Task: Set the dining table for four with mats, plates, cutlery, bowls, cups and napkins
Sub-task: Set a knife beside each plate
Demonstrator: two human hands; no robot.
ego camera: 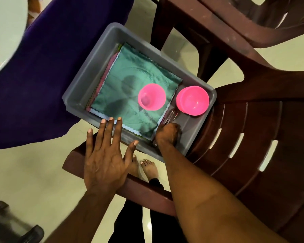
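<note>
A grey plastic tub (88,72) sits on a brown plastic chair. Inside it lies a stack of cloth napkins with a teal one (130,81) on top. A pink cup (151,97) stands on the teal napkin, and stacked pink bowls (192,100) stand to its right. Metal cutlery (171,115) lies in the gap in front of the bowls. My right hand (168,135) is inside the tub, fingers curled round the cutlery. My left hand (106,155) hovers flat with spread fingers over the tub's near edge.
The brown plastic chair (253,137) fills the right side, and a second one (226,20) stands behind it. A purple cloth (42,76) hangs from the table (3,32) at upper left. Bare feet (146,167) stand on the pale tiled floor. A dark object (12,225) lies at lower left.
</note>
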